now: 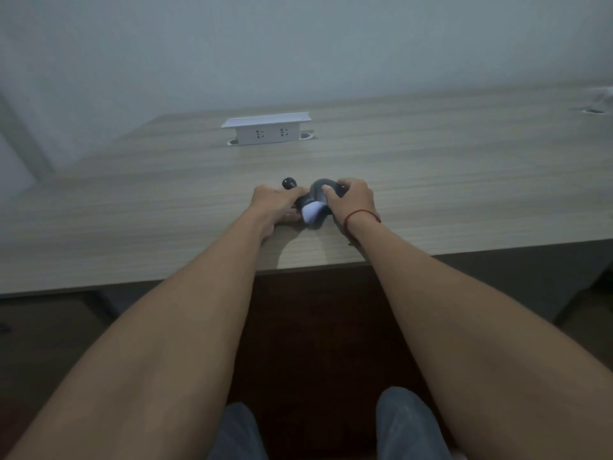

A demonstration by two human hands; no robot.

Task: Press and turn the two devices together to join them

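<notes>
Both my hands hold a small grey and black soft object (pixel 316 194) with a white patch, low over the wooden desk (pixel 431 180). My left hand (pixel 277 204) grips its left side, where a black rounded end (pixel 289 183) sticks out past my fingers. My right hand (pixel 351 200), with a red string around the wrist, curls over its right side, thumb pressed on the grey top. The underside of the object is hidden by my fingers.
A white pop-up socket box (pixel 267 129) stands at the back of the desk. A cable hole (pixel 593 110) lies at the far right. The desk's front edge runs under my forearms; my knees show below.
</notes>
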